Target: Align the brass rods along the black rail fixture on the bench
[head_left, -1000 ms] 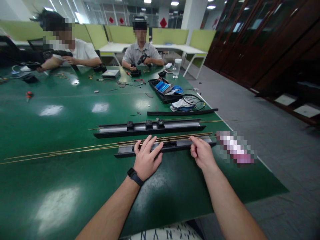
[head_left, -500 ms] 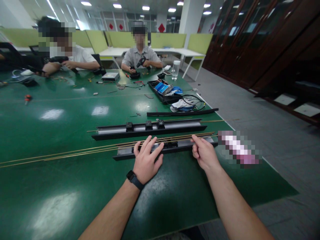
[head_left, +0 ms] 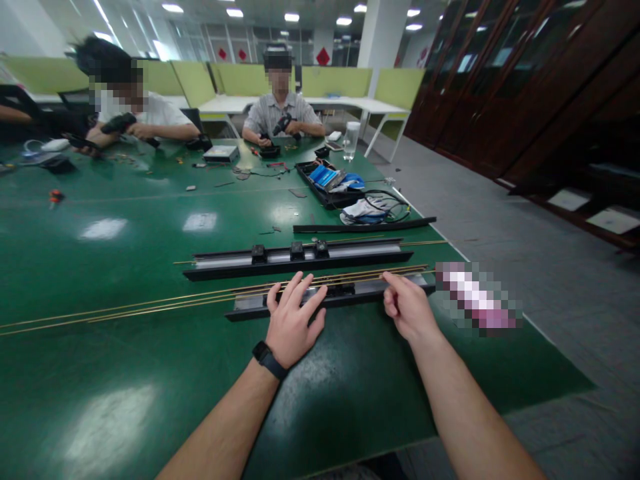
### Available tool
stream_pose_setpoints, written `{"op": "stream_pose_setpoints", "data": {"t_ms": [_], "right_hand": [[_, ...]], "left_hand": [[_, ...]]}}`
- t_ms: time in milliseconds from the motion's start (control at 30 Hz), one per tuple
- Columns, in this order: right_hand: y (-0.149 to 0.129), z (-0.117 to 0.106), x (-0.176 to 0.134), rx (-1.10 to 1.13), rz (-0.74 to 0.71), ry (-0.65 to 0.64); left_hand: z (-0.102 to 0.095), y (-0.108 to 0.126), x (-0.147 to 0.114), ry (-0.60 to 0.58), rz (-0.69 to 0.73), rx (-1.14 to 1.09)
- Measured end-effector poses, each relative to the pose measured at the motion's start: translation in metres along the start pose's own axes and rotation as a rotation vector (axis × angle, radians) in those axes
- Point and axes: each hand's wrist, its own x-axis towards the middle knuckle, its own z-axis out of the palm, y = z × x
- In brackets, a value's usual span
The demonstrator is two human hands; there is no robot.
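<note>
Several thin brass-coloured rods (head_left: pixel 165 305) lie lengthwise over a black channel-shaped rail (head_left: pixel 370 297) and run far out to the left. My left hand (head_left: pixel 295 323) rests across the rods and rail with its fingers spread. At the rail's right part, my right hand (head_left: pixel 407 303) has its fingers curled and the index finger and thumb closed at the rods; the exact grip is partly hidden. Dark parts (head_left: pixel 344 289) sit inside this rail between my hands. Just beyond lies a second black rail (head_left: pixel 295 265) holding black blocks (head_left: pixel 297 250).
A pixelated pink item (head_left: pixel 475 297) lies right of the near rail. Farther off are a black strip (head_left: pixel 365 225), gloves (head_left: pixel 367 209), a black tray (head_left: pixel 325 193) and a clear jar (head_left: pixel 351 141). Two people sit across the green table (head_left: pixel 150 373) with power drills.
My right hand's fingertip has shifted very slightly left along the rods. My left hand stays where it was. Across the table, the person at left has moved the head and drill a little.
</note>
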Motion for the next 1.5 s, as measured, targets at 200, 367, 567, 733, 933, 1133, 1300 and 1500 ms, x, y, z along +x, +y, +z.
{"op": "stream_pose_setpoints", "data": {"t_ms": [200, 367, 567, 733, 933, 1133, 1300, 1500], "right_hand": [[0.0013, -0.0009, 0.0003, 0.022, 0.01, 0.007], [0.0045, -0.0022, 0.0026, 0.01, 0.005, 0.003], [0.0047, -0.0025, 0.0038, 0.0, 0.0, 0.0], [0.0036, -0.0013, 0.0023, -0.007, -0.002, 0.007], [0.0036, -0.0009, 0.0013, -0.019, -0.02, -0.004], [0.0046, -0.0031, 0.002, 0.003, -0.01, -0.022], [0.0046, -0.0032, 0.0022, 0.016, -0.004, -0.024], [0.0029, -0.0004, 0.0005, -0.007, 0.004, 0.002]], "left_hand": [[-0.0005, 0.0004, 0.0008, 0.008, 0.002, 0.0], [-0.0012, 0.001, 0.001, 0.009, 0.002, -0.008], [0.0008, 0.0001, -0.0001, 0.013, 0.0, -0.012], [0.0006, -0.0003, 0.0, 0.004, -0.003, -0.01], [0.001, -0.0003, -0.0005, 0.003, -0.002, -0.007], [0.002, -0.0006, -0.001, 0.004, -0.006, -0.007], [0.0013, -0.0001, -0.0006, 0.0, -0.011, -0.01], [-0.0007, 0.0009, 0.0004, 0.004, -0.005, -0.013]]}}
